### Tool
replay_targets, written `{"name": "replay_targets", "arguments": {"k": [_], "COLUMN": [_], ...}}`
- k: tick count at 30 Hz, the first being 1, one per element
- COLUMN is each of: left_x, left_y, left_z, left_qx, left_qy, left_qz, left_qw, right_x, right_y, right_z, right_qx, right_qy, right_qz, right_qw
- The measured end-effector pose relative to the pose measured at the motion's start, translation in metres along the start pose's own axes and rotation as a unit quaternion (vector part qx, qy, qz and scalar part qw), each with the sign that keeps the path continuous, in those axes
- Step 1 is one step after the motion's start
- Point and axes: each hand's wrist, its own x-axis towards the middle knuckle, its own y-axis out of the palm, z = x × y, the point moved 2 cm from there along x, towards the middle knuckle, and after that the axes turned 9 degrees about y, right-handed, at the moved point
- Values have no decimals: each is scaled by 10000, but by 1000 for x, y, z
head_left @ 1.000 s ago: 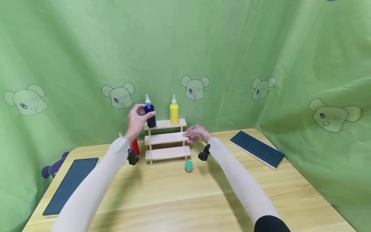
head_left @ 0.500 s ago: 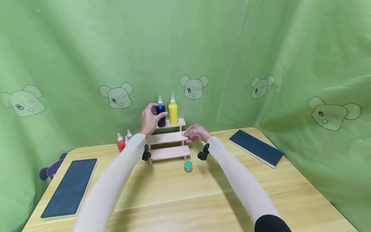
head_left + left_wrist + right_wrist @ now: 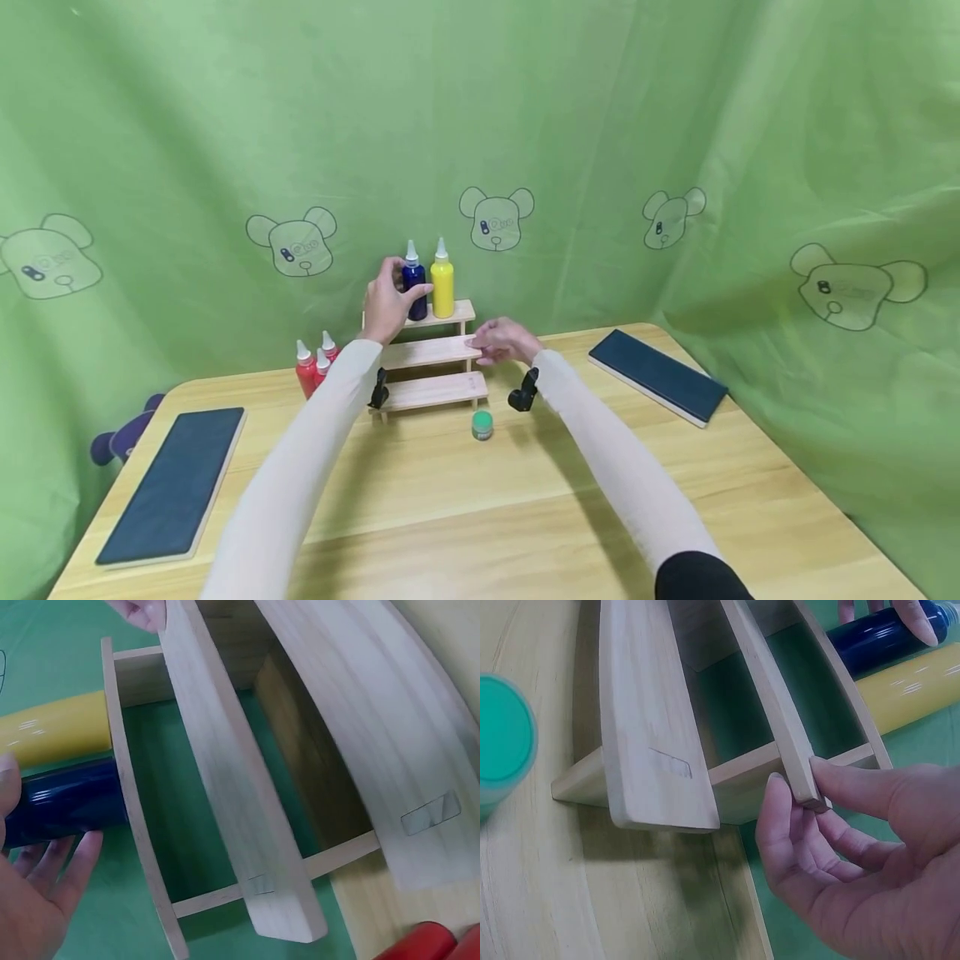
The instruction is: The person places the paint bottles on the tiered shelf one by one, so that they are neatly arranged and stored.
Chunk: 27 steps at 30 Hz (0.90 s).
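My left hand [image 3: 387, 304] grips a dark blue squeeze bottle [image 3: 415, 292] with a white pointed cap, thumb on one side and fingers on the other. The bottle stands upright on the top step of a three-tier wooden rack [image 3: 431, 353], close beside a yellow squeeze bottle [image 3: 442, 287]. In the left wrist view the blue bottle [image 3: 67, 801] meets the top board. At the rack's right side my right hand [image 3: 506, 340] pinches the end of the middle board; the right wrist view shows thumb and fingers [image 3: 776, 825] around that end.
Several red squeeze bottles [image 3: 306, 371] stand left of the rack, partly behind the left sleeve. A small green-lidded jar [image 3: 482, 425] is in front of it. Dark flat boards lie at the left [image 3: 174, 483] and right [image 3: 658, 375]. A green curtain [image 3: 570, 125] hangs behind the table.
My left hand has moved right along the top step with the blue bottle, bringing it beside the yellow one. The red bottles have come into sight. My right hand stays at the middle board.
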Motion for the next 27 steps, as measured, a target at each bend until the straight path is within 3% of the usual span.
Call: {"name": "replay_targets", "arguments": {"k": [7, 13, 22, 27], "left_x": [-3, 1, -5, -5], "left_y": [-1, -6, -36, -52], "left_z": [-2, -1, -11, -18], "left_qx": [-197, -291, -219, 169], "left_qy": [-136, -353, -404, -121], "left_qz": [120, 516, 773, 1085], "left_qw": [9996, 9976, 9959, 9939], "right_x": [1, -1, 4, 0], "right_y": [0, 1, 1, 0], "right_z": [-4, -4, 1, 3], "right_qx": [6, 46, 95, -45], "right_qy": [-39, -38, -95, -107], "right_qz": [40, 81, 163, 81], "right_qw": [10000, 9999, 9998, 9999]}}
